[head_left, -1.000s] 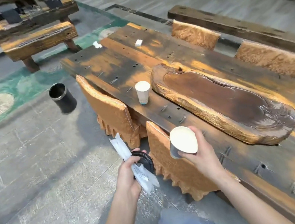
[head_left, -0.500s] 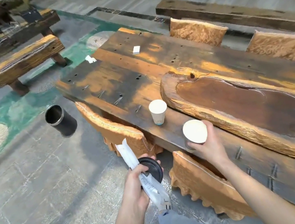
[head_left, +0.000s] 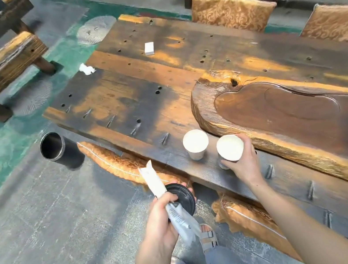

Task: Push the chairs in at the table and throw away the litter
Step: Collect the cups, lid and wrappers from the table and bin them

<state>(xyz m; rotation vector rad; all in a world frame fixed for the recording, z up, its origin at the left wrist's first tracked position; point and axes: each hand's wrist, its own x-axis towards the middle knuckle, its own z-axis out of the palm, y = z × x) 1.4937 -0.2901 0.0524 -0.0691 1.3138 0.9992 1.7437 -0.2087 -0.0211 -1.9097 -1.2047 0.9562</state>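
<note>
At the near edge of the dark plank surface (head_left: 138, 96), the left hand (head_left: 161, 222) is closed around a long white paper wrapper (head_left: 172, 209) and a round black plastic lid (head_left: 183, 197), both held off the surface above the grey floor. The right hand (head_left: 242, 161) is wrapped round a white paper cup (head_left: 230, 151), tilted with its mouth toward the camera, at the near edge. A second white paper cup (head_left: 195, 144) stands upright just beside it, to the left. Two orange fabric-covered chairs (head_left: 124, 161) sit tucked under that near edge. Behind the cups lies a large carved wooden tea tray (head_left: 293, 115). A black cylindrical bin (head_left: 58, 149) stands on the floor off the left corner. Toward the far end lie a small white block (head_left: 149, 48) and a crumpled white tissue (head_left: 87, 69) at the far left edge. Two more orange chairs (head_left: 230, 11) stand along the far side.
</note>
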